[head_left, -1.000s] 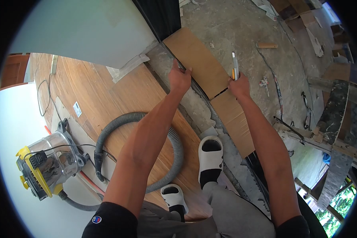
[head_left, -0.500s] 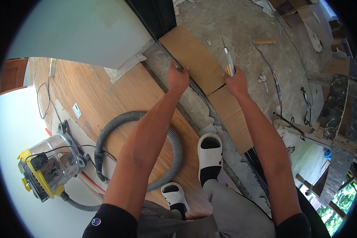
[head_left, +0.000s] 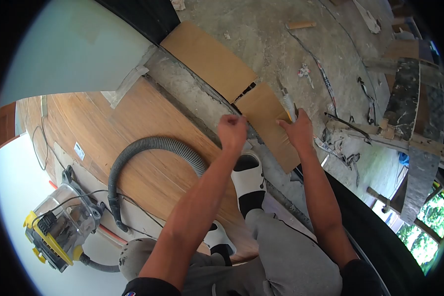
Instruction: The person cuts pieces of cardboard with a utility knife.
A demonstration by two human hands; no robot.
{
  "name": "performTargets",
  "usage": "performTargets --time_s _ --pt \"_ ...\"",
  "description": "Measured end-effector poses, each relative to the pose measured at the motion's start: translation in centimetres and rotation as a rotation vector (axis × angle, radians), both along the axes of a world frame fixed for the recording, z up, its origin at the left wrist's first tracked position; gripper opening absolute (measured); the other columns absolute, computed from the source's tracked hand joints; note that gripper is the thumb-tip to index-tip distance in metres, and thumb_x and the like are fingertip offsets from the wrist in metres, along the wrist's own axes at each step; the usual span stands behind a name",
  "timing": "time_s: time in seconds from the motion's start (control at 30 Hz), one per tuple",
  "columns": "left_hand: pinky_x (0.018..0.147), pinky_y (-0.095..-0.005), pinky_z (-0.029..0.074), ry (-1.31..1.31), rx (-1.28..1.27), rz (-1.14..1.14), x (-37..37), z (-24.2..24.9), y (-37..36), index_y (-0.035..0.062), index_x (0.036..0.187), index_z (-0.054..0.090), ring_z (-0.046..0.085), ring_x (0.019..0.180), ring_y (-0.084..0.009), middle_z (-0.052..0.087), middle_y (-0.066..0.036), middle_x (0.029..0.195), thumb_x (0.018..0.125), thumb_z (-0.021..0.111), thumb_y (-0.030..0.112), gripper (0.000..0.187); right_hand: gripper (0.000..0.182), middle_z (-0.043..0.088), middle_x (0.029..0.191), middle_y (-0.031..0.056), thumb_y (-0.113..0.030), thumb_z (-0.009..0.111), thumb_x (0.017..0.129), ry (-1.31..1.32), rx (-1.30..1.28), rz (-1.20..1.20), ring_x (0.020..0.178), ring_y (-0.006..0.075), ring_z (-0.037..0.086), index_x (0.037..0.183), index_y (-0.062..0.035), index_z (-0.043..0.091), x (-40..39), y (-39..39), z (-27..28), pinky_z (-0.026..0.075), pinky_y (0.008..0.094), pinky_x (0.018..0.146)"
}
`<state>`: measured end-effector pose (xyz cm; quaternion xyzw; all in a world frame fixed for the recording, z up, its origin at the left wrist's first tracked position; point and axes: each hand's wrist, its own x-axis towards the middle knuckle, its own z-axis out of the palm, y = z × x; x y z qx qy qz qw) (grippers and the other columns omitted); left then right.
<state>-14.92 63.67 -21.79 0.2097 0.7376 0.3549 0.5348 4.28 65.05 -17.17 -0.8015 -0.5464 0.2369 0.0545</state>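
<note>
Two brown cardboard pieces lie end to end along the floor threshold, the far piece (head_left: 207, 61) and the near piece (head_left: 266, 126), with a dark gap between them. My right hand (head_left: 300, 129) is closed around a utility knife (head_left: 287, 102) with a pale body and a bit of yellow. The knife points away from me, and that hand rests at the near piece's right edge. At the opposite edge is my left hand (head_left: 233, 132), its fingers curled closed; whether they grip anything is hidden.
A grey vacuum hose (head_left: 153, 143) curves over the wood-look floor (head_left: 133, 118), leading to a yellow-and-clear vacuum cleaner (head_left: 64, 219). Beyond the cardboard, rough concrete (head_left: 261, 54) holds cables and scraps. A worn wooden stand (head_left: 404, 113) is at right. My shoe (head_left: 248, 172) stands close by.
My left hand has moved down from the far piece to beside the near piece. The gap between the pieces looks wider. My right hand still holds the knife, now further along the near piece.
</note>
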Motion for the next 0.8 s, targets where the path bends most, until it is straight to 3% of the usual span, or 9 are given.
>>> performTargets --time_s 0.23,0.37,0.43,0.47,0.57,0.63,0.67,0.73,0.8 --pt "0.058 -0.0287 0.052 -0.214 -0.133 -0.146 2.0 -0.6 -2.0 -0.0058 0.103 0.056 0.066 0.069 -0.0171 0.064 -0.011 0.082 0.089 0.071 0.012 0.027 0.060 0.065 0.104 0.0265 -0.028 0.086 0.072 0.019 0.065 0.043 0.100 0.0445 0.063 0.112 0.0049 0.057 0.8 -0.9 -1.5 0.050 0.0481 0.085" --pt "0.059 -0.0263 0.051 -0.188 -0.123 -0.133 2.8 0.7 -2.8 -0.0046 0.100 0.056 0.065 0.069 -0.0161 0.064 -0.009 0.082 0.089 0.072 0.016 0.028 0.064 0.066 0.105 0.0277 -0.027 0.086 0.071 0.126 -0.017 0.041 0.100 0.0438 0.065 0.117 0.0072 0.058 2.2 -0.3 2.3 0.051 0.0452 0.086" --pt "0.072 -0.0297 0.052 -0.298 -0.140 -0.089 3.0 3.7 -2.5 -0.0037 0.107 0.055 0.065 0.084 -0.0164 0.064 -0.011 0.094 0.092 0.070 0.034 0.043 0.064 0.067 0.106 0.0281 -0.026 0.086 0.070 0.201 -0.095 0.036 0.100 0.0430 0.066 0.117 0.0081 0.059 3.1 0.4 6.4 0.051 0.0436 0.086" --pt "0.072 -0.0297 0.052 -0.304 -0.138 -0.098 3.4 5.1 -2.3 -0.0037 0.107 0.055 0.065 0.084 -0.0164 0.064 -0.011 0.094 0.092 0.070 0.034 0.043 0.064 0.068 0.105 0.0270 -0.026 0.085 0.069 0.282 -0.135 0.055 0.098 0.0399 0.067 0.117 0.0087 0.060 3.4 0.8 8.7 0.051 0.0418 0.087" --pt "0.087 -0.0329 0.049 -0.443 0.027 -0.046 4.9 8.3 -1.9 -0.0070 0.130 0.046 0.061 0.104 -0.0221 0.060 -0.020 0.115 0.089 0.069 0.053 0.076 0.059 0.069 0.097 0.0211 -0.027 0.085 0.068 0.393 -0.127 0.075 0.090 0.0312 0.067 0.111 0.0075 0.063 3.4 1.3 12.6 0.051 0.0380 0.083" --pt "0.095 -0.0355 0.044 -0.562 0.125 -0.264 5.7 9.5 -1.7 -0.0047 0.143 0.032 0.054 0.115 -0.0236 0.053 -0.019 0.125 0.089 0.061 0.066 0.094 0.055 0.069 0.091 0.0163 -0.029 0.085 0.067 0.427 -0.083 0.081 0.084 0.0257 0.067 0.105 0.0058 0.064 2.8 1.6 14.2 0.051 0.0359 0.079" --pt "0.095 -0.0355 0.044 -0.562 0.124 -0.262 5.7 10.1 -1.6 -0.0047 0.143 0.032 0.054 0.115 -0.0236 0.053 -0.019 0.125 0.089 0.061 0.066 0.094 0.051 0.066 0.086 0.0117 -0.032 0.085 0.069 0.457 -0.070 0.029 0.079 0.0208 0.064 0.099 0.0030 0.064 2.3 1.6 14.8 0.050 0.0333 0.074" --pt "0.107 -0.0407 0.037 -0.687 0.058 -0.451 5.5 10.8 -1.1 0.0027 0.151 0.028 0.042 0.133 -0.0265 0.039 -0.016 0.148 0.091 0.046 0.074 0.095 0.047 0.064 0.080 0.0072 -0.035 0.085 0.071 0.491 -0.055 -0.022 0.074 0.0158 0.061 0.094 0.0001 0.063 1.5 1.5 14.3 0.048 0.0307 0.070" --pt "0.107 -0.0392 0.038 -0.846 0.030 -0.410 5.5 9.7 -1.0 0.0016 0.148 0.032 0.044 0.132 -0.0265 0.042 -0.016 0.146 0.091 0.047 0.072 0.092 0.045 0.059 0.073 0.0014 -0.041 0.085 0.074 0.746 0.032 -0.073 0.065 0.0118 0.056 0.087 -0.0049 0.060 1.1 1.1 12.0 0.045 0.0274 0.063"
